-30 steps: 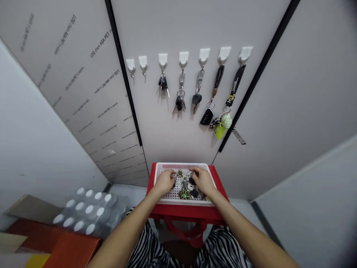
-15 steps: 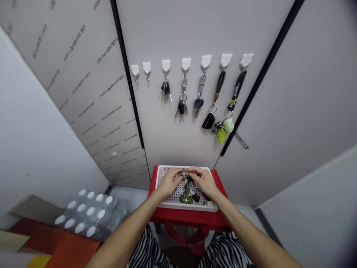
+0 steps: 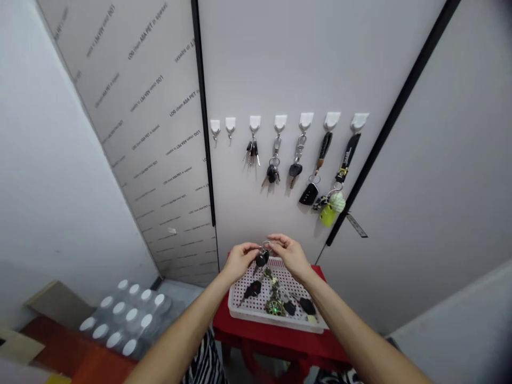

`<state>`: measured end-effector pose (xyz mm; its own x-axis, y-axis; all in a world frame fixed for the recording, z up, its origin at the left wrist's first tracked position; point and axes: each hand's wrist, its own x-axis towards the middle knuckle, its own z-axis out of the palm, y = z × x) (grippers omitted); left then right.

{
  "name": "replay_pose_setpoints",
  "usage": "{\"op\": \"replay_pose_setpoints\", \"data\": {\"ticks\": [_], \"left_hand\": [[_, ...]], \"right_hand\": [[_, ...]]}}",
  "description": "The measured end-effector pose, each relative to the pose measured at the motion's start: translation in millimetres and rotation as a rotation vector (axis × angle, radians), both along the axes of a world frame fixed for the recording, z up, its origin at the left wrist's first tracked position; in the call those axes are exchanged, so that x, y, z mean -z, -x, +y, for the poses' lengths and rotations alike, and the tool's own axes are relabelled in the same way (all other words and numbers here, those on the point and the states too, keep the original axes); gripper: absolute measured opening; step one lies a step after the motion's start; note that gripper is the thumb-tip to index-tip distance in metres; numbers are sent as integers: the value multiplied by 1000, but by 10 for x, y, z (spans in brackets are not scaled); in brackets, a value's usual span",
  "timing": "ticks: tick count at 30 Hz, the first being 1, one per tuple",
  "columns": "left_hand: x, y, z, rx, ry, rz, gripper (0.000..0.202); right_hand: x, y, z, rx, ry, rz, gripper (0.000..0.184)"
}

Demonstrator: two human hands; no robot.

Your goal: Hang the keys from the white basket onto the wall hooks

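Observation:
Above the back of the white perforated basket (image 3: pixel 276 320), a bunch of keys (image 3: pixel 262 258) with black heads hangs from a metal ring. My left hand (image 3: pixel 240 260) pinches the bunch near its ring from the left. From the right, my right hand (image 3: pixel 291 256) has thumb and fingers closed at the same ring. Inside the basket lie a dark key (image 3: pixel 253 290) at the left, a round brass-coloured charm (image 3: pixel 275 306) in front, and more black-headed keys (image 3: pixel 307 305) at the right.
White hooks (image 3: pixel 280 122) line the panel ahead; several hold keys and straps, and the two leftmost hold nothing. The basket stands on a red stool-like surface (image 3: pixel 260 333). Capped bottles (image 3: pixel 124 317) stand on the left. A black strip (image 3: pixel 394 117) runs down the right.
My hands have risen out of the basket, lifting the bunch of keys by its ring. The camera view has tilted upward and shifted, so the hooks appear lower.

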<state>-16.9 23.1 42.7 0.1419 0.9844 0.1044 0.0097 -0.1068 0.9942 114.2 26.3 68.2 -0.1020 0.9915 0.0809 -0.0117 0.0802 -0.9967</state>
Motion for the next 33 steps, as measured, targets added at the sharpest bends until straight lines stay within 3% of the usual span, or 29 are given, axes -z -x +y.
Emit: {"op": "replay_pose_setpoints", "data": {"ticks": [7,12,19,22,27,33], "left_hand": [[-308,173,58,-63,14,-36,10],[-515,166,55,-1,17,-81,8],[-822,376,69,64,-101,-66,11],[-1023,517,97,22,-196,-8,10],[-1453,691,240,-94,-321,86,13],[-1871,757,715,-449,-374,136,12]], "right_hand": [[-44,81,44,-32,-90,-138,19],[-102,173,43,-222,-229,-177,20],[-364,381,91,-292,-77,-32,16],[-609,490,170,-267,-108,-65,13],[-1240,724,419,-140,-284,-242,9],[-1834,1034,804,44,-435,-330,7]]}}
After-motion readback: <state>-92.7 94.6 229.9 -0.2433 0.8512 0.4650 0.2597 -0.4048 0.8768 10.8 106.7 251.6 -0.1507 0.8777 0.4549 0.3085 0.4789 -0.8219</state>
